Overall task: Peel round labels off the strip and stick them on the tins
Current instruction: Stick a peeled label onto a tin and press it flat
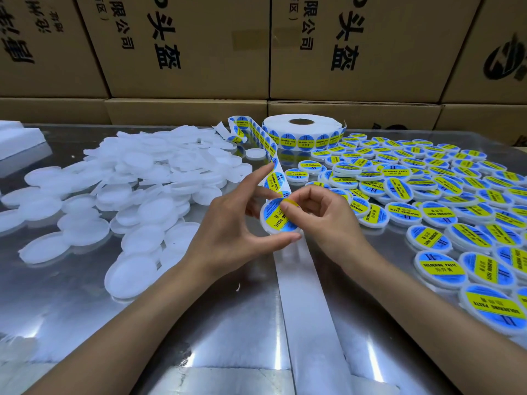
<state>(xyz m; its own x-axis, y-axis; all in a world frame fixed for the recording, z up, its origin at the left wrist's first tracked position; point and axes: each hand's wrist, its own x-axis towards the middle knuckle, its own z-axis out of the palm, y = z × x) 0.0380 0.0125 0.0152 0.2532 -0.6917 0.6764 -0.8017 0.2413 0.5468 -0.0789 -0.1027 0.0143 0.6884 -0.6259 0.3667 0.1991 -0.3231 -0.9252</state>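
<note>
Head view: left hand [228, 223] cradles a tin [278, 220], forefinger raised. Right hand [319, 215] pinches its label [278, 216]. Bare table [199, 323] at 6 o'clock.

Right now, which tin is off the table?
The tin held in the left hand, with the right hand pressing a label onto it. The plain pile and the labelled tins lie on the table.

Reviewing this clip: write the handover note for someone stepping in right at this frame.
Left hand holds a white tin above the table. Right hand presses a label onto it, fingers at the edge.
Label strip runs from the roll to the hands.
Done: labelled tins on the right.
Left: finish this label, then the blank tins on the left.
</note>
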